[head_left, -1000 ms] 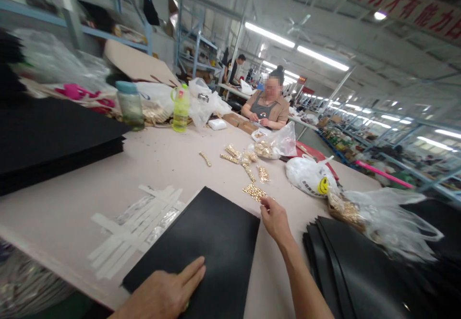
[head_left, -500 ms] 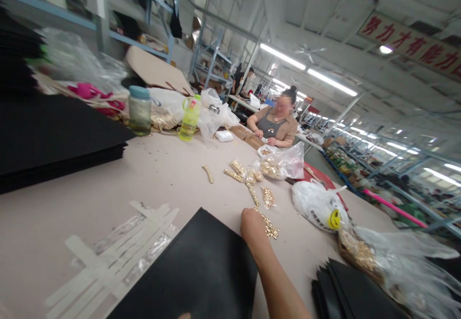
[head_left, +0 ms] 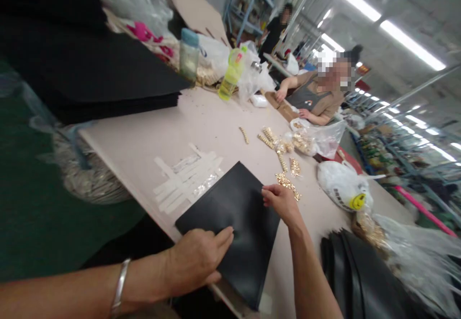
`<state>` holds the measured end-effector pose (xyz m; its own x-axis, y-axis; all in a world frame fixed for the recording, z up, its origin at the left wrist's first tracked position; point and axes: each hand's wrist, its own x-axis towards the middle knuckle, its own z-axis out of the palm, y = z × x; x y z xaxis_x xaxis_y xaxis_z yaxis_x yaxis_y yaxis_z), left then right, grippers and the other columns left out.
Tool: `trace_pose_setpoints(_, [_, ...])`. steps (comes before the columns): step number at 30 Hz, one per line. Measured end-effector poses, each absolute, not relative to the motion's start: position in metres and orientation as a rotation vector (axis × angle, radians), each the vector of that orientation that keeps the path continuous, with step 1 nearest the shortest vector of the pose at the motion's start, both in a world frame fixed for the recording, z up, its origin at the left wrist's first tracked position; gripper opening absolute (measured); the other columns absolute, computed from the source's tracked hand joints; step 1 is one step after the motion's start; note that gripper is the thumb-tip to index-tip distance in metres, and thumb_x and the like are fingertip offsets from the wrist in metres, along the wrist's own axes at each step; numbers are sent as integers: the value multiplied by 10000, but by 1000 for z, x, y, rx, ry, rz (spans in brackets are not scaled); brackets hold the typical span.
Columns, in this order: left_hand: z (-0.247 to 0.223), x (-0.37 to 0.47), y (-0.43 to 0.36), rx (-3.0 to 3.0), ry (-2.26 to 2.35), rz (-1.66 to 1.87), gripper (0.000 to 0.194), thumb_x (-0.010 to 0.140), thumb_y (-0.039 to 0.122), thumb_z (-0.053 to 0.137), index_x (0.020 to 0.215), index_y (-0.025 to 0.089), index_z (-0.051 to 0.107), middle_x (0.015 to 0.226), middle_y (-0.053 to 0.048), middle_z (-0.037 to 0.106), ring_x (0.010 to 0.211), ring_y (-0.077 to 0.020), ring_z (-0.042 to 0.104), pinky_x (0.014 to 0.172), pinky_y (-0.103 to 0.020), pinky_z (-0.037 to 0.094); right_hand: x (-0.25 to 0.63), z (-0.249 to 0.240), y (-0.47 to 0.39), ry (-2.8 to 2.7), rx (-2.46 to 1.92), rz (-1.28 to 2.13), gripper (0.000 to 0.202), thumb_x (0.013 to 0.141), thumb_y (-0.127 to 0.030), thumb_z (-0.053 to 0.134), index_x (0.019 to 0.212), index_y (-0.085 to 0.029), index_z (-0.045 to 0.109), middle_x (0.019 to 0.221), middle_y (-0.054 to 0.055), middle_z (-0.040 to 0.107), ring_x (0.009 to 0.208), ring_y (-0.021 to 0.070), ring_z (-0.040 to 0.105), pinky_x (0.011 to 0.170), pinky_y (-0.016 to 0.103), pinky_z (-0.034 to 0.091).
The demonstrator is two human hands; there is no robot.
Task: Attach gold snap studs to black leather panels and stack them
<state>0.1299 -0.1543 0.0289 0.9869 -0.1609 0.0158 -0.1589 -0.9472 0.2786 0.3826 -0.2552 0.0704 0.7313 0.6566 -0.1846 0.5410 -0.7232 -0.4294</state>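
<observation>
A black rectangular sheet (head_left: 248, 223) lies at the table's near edge. Over its lower left part is my left hand (head_left: 200, 256), with a silver bangle on the wrist; the fingers are bent together, and whatever they may hold is too small to name. At the sheet's right edge my right hand (head_left: 281, 201) has thumb and fingertips pinched, and I cannot make out what is between them. Small gold pieces (head_left: 288, 184) lie in a pile just beyond the right hand. White strips (head_left: 183, 180) are stuck to the table left of the sheet.
Black sheets are stacked at the left (head_left: 137, 74) and lower right (head_left: 360, 271). Bottles (head_left: 230, 76) and plastic bags stand at the back. A white bag (head_left: 338, 184) is at the right. A person (head_left: 317, 93) sits across the table (head_left: 216, 117).
The view has tilted down and turned left. My left hand has come into view over the black sheet. My right hand has moved from the gold pieces to the sheet's right edge.
</observation>
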Motion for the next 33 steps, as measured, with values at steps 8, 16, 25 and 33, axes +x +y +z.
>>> trace_pose_setpoints(8, [25, 125, -153, 2874, -249, 176, 637, 800, 481, 780, 1263, 94, 575, 1183, -154, 654, 794, -245, 681, 612, -337, 523, 284, 44, -292, -728, -2127, 906, 207, 795, -358, 634, 845, -172, 712, 658, 1, 644, 573, 137, 594, 542, 252, 513])
trace_pose_setpoints(16, [25, 124, -151, 2847, -291, 264, 556, 818, 457, 755, 1204, 94, 588, 1048, -93, 656, 748, -241, 655, 570, -362, 498, 283, 50, -278, -874, -2361, 808, 145, 806, -294, 615, 781, -202, 725, 616, -5, 654, 557, 140, 611, 528, 235, 472])
trace_pose_setpoints(25, [20, 125, -151, 2808, -294, 211, 501, 862, 413, 680, 1242, 100, 586, 1151, -144, 651, 797, -250, 668, 611, -355, 524, 286, 71, -252, -703, -2446, 1095, 103, 781, -145, 606, 707, -172, 672, 512, -27, 605, 459, 111, 581, 449, 196, 473])
trace_pose_setpoints(33, [12, 125, -150, 2720, -250, 151, 522, 837, 228, 688, 1337, 130, 572, 1298, -166, 627, 921, -279, 693, 762, -368, 544, 295, 84, -232, -555, -2466, 1334, 156, 750, -111, 683, 626, -174, 612, 445, -37, 587, 441, 121, 601, 437, 198, 518])
